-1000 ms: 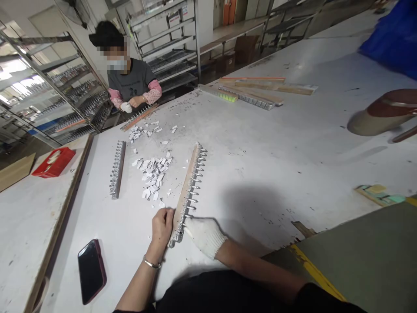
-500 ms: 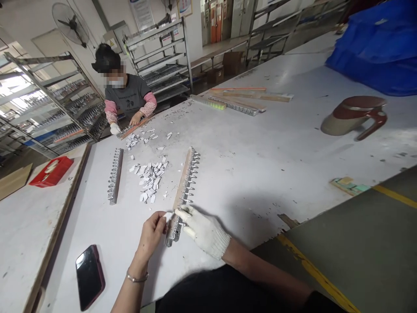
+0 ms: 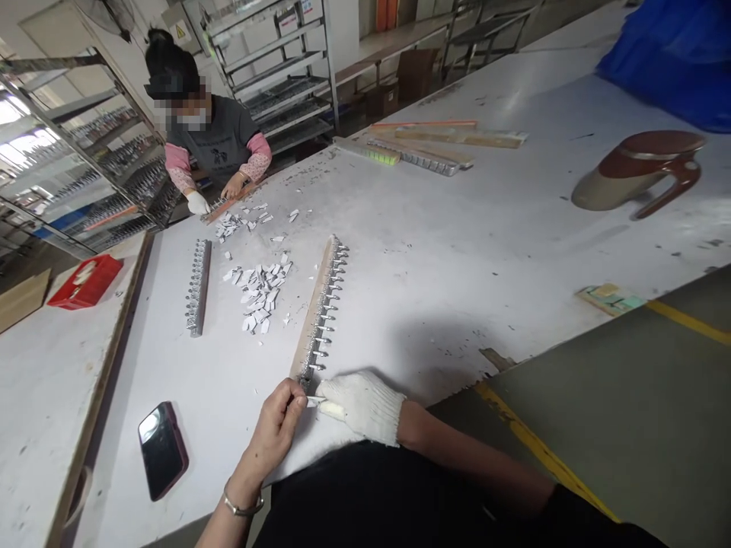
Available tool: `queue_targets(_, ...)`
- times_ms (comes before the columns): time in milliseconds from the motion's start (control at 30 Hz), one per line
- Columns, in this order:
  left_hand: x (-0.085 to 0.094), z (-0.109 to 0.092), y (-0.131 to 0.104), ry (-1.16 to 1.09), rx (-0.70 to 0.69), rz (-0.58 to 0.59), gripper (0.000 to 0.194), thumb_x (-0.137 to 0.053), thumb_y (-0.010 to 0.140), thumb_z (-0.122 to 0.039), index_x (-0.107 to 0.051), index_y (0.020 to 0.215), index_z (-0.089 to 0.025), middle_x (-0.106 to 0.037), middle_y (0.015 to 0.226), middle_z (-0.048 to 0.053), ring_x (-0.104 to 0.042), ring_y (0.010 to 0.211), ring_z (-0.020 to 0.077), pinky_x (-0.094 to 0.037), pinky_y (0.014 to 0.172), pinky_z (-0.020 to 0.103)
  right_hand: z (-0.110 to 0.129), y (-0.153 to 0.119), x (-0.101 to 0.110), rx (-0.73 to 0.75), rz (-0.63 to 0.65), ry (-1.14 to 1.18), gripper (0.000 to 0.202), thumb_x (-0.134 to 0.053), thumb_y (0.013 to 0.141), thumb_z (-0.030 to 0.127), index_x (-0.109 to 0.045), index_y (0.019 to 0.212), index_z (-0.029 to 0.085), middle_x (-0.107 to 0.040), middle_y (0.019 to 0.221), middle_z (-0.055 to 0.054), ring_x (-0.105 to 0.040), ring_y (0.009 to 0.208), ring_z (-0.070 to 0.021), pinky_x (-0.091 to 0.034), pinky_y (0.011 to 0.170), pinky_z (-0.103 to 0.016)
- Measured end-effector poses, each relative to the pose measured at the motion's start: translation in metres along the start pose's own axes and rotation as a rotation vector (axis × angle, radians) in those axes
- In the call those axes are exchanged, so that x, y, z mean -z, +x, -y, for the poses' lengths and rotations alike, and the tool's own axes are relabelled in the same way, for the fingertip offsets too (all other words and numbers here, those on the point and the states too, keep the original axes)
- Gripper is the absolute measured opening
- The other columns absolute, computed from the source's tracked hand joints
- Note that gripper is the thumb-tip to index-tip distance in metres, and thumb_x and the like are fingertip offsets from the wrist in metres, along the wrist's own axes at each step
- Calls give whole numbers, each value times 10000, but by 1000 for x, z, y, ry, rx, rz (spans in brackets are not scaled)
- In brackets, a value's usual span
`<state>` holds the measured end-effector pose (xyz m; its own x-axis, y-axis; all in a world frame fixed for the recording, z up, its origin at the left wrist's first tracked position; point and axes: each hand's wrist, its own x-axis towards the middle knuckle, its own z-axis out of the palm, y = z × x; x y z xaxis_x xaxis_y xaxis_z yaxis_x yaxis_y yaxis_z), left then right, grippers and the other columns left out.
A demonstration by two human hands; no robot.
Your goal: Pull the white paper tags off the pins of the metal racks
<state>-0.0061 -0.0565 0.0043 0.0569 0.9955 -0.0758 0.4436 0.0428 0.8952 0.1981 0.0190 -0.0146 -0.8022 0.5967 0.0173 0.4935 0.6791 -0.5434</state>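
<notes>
Head view: since half a second ago, both hands have come down to the pin-lined strip's point(image 3: 316, 312) near end, on the scuffed white worktop point(image 3: 434, 251). The left hand point(image 3: 278, 422) pinches a white slip point(image 3: 312, 401); whether the gloved right hand point(image 3: 362, 407) grips it, I cannot tell. Blue cloth point(image 3: 674, 68) is cut off rightward; a rack point(image 3: 294, 106) stands behind.

A pale wall point(image 3: 346, 53) is partly hidden by a metal rack point(image 3: 328, 80) with several shelves; a second rack point(image 3: 71, 114) is placed farther left, where bright light is let in behind it. A fan point(image 3: 111, 14) is cut off by the upper edge. The grey-green floor point(image 3: 628, 411) is marked with a yellow line point(image 3: 688, 321), and the white desk point(image 3: 445, 221) is worn along its edge.
</notes>
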Motion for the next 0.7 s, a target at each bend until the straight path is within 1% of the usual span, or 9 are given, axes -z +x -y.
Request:
queue_targets(133,-6,11,-6,-372,84,256,357,-591,954,-523,-518,821,-199,-460,647,-50,-411,590,104,-350,597,243,-11,-12,-2,122,74,200,390,-454,1023,469,-676,876,183,-688,777,-2,-566,621,-120,-327,560,-273)
queue_targets(167,-8,14,-7,-481,101,288,391,-626,917,-566,-507,822,-207,-445,607,-67,-394,530,93,-345,555,236,-12,-14,-4,153,84,285,397,-449,1028,458,-668,847,181,-679,755,10,-546,601,-103,-328,559,-259)
queue_targets(233,-14,17,-10,-572,127,231,428,-686,857,-600,-496,836,-217,-432,568,-89,-365,455,79,-339,499,227,-12,-15,-13,165,58,349,389,-456,1028,432,-648,805,177,-661,724,23,-522,588,-90,-331,569,-251)
queue_targets(300,-19,16,-12,-422,131,101,365,-663,895,-549,-528,872,-210,-483,597,-70,-425,493,91,-378,532,233,-10,-14,-23,156,-5,235,319,-494,1004,397,-646,829,178,-667,760,7,-544,637,-111,-334,591,-268)
queue_targets(367,-24,12,-14,-142,98,8,299,-551,978,-482,-567,890,-197,-541,661,-27,-495,594,118,-409,604,251,-8,-11,-32,160,-9,70,221,-511,976,342,-656,920,184,-687,849,-20,-583,697,-143,-335,596,-286)
queue_targets(467,-26,10,-15,153,46,-25,349,-417,1026,-461,-595,884,-195,-564,708,2,-523,644,142,-414,625,272,-4,-5,-37,184,91,-100,203,-482,955,276,-654,1003,179,-699,928,-63,-631,736,-185,-352,574,-300)
queue_targets(533,-21,12,-12,239,77,-35,356,-385,1031,-467,-618,1001,-200,-563,678,-13,-530,609,149,-419,612,280,-3,1,-36,147,141,-150,223,-477,956,292,-659,987,167,-707,928,-90,-662,769,-212,-391,579,-298)
queue_targets(633,-4,21,0,369,136,-159,439,-452,994,-530,-563,1256,-196,-577,681,-30,-536,580,165,-439,603,296,-1,13,-33,-72,117,-153,213,-483,952,287,-668,960,181,-733,889,-94,-705,795,-238,-465,621,-303)
queue_targets(700,8,28,11,462,110,-146,532,-614,891,-584,-578,1241,-185,-625,798,8,-574,656,185,-470,628,313,0,21,-38,-262,55,-145,191,-500,930,256,-676,947,186,-745,850,-96,-727,783,-266,-498,627,-333)
